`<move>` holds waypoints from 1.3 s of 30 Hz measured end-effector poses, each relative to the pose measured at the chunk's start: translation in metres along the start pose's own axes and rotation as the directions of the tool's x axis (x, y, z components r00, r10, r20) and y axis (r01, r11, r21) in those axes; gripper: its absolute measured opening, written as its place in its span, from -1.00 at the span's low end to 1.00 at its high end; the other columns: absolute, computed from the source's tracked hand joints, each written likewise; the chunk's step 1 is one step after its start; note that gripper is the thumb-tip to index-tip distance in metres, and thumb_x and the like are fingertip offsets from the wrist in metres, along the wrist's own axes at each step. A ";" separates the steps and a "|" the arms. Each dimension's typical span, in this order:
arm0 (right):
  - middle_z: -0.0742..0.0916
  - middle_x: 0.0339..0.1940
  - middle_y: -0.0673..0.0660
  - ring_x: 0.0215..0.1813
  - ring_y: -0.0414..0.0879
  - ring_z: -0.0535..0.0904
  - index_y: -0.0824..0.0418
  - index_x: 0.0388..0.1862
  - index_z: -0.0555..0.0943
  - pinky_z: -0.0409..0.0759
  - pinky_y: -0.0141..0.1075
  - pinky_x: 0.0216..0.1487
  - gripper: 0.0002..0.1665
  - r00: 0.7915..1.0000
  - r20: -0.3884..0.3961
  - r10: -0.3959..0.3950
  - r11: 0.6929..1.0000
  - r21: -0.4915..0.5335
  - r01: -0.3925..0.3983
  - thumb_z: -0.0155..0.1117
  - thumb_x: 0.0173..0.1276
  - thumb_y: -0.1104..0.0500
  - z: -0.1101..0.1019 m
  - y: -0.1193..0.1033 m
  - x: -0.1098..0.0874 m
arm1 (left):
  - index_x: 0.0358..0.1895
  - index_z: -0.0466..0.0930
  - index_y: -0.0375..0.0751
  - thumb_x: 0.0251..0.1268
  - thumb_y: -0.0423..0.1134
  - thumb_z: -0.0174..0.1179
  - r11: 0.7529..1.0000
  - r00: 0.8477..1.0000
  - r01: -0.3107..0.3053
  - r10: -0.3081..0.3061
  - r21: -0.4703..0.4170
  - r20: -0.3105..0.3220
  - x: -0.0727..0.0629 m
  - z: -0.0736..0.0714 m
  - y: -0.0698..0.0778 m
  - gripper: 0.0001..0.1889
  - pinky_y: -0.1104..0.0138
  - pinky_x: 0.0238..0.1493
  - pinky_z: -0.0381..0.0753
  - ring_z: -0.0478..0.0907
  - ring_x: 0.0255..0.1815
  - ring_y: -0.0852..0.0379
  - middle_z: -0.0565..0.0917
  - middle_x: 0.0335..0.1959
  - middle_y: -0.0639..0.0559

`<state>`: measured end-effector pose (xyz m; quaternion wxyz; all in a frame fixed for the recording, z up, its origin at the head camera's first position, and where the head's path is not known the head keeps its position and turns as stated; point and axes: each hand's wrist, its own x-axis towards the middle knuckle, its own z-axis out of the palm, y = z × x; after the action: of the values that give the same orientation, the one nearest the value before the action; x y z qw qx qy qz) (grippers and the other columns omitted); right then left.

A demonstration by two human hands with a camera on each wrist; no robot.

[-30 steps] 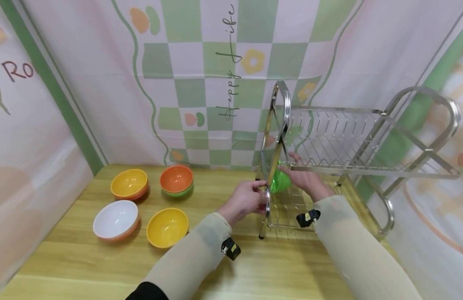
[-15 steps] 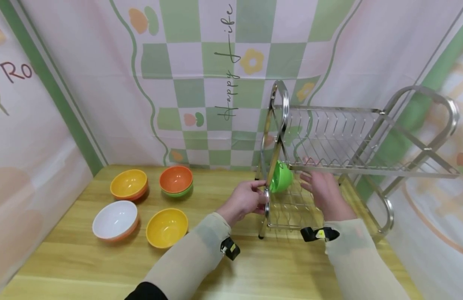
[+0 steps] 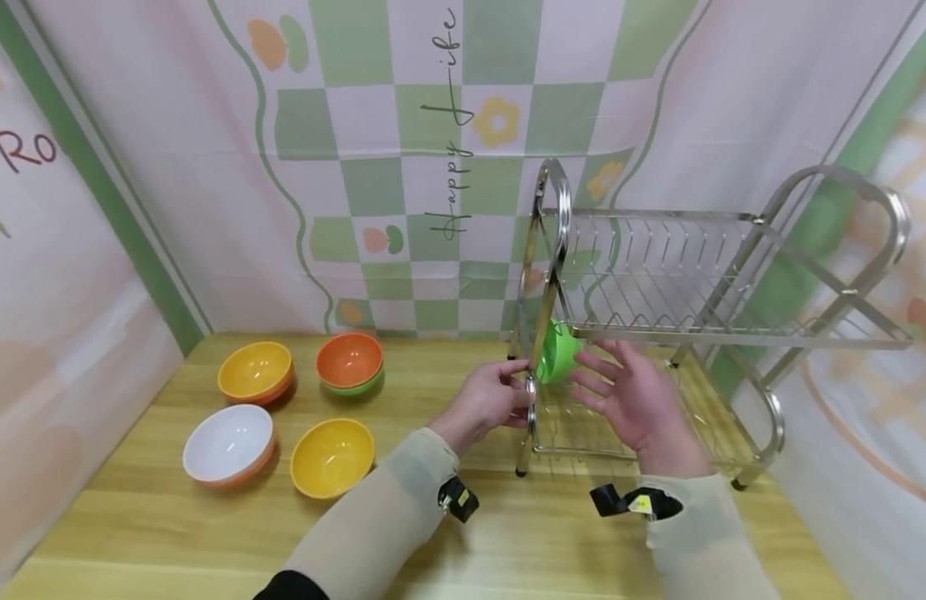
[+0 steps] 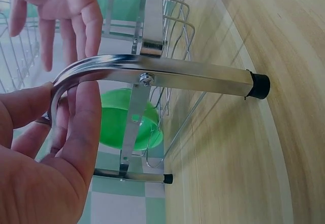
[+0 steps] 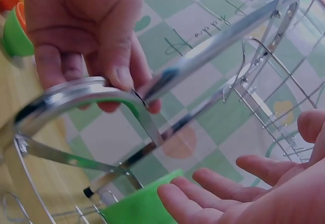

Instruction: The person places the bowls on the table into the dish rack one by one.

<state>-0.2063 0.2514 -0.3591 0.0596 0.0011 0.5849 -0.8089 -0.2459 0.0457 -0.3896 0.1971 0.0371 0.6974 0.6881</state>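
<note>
**Left hand (image 3: 483,404) grasping rack (image 3: 733,337), right hand (image 3: 631,404) released by green bowl (image 3: 560,354)**

Your left hand has its thumb and fingers around the curved bar of the rack's left end frame, below the upper tier. Your right hand is released — fingers spread and fairly straight, palm showing, nothing in it — at the front of the rack, below the upper tier's front rail. Its fingertips are just beside the green bowl; cannot tell if any touch.

The green bowl sits in the lower tier at the rack's left end, tipped on its side, opening toward that end frame, behind your left hand. The rack is two-tier shiny metal, standing on the right part of the bench (image 3: 162,533); the left wrist view shows a black foot (image 4: 260,86) on it.

Other bowls, toward the bench's far left corner: a back yellow bowl (image 3: 256,371) with orange beneath, near the far edge; an orange bowl (image 3: 350,360) over green, to its right; a white bowl (image 3: 230,442) with orange beneath, closest to the left edge; a front yellow bowl (image 3: 332,458), right of the white one. Past the far edge hangs a patterned cloth (image 3: 500,187) — green-and-white checks, "Happy Life" lettering.
</note>
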 end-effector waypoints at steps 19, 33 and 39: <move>0.27 0.50 0.39 0.36 0.32 0.37 0.04 0.64 0.05 0.50 0.03 0.26 -0.20 0.999 0.016 0.052 0.957 -0.287 -0.045 0.14 0.54 0.16 0.041 0.020 -0.001 | 0.62 -0.01 0.11 0.32 0.56 -0.40 0.401 0.977 -0.003 0.197 0.916 -0.083 -0.045 -0.019 0.004 -0.08 -0.33 0.43 -0.20 0.00 0.49 -0.42 0.14 0.52 -0.30; 0.43 0.39 0.39 -0.04 0.22 0.66 0.27 0.53 0.24 0.72 -0.11 -0.08 -0.31 0.999 -0.054 -0.004 0.874 -0.485 -0.023 0.15 0.45 0.38 0.058 0.035 0.013 | 0.62 -0.03 0.08 0.32 0.56 -0.48 0.323 0.969 0.123 0.167 0.938 -0.184 -0.080 -0.076 0.011 -0.07 -0.42 0.37 -0.22 -0.06 0.51 -0.42 0.00 0.57 -0.30; 0.44 0.39 0.35 -0.06 0.23 0.66 0.35 0.45 0.34 0.73 -0.13 -0.08 -0.39 0.996 -0.084 -0.002 0.868 -0.495 -0.040 0.15 0.44 0.41 0.057 0.039 0.017 | 0.62 -0.03 0.00 0.34 0.54 -0.46 0.345 0.965 0.143 0.158 0.928 -0.208 -0.091 -0.100 0.009 -0.05 -0.46 0.34 -0.22 -0.04 0.50 -0.44 0.01 0.56 -0.34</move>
<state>-0.2152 0.1843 -0.3788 0.0420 0.0247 0.7747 -0.6304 -0.1970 -0.0774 -0.3632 0.0436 0.0554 0.9840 0.1636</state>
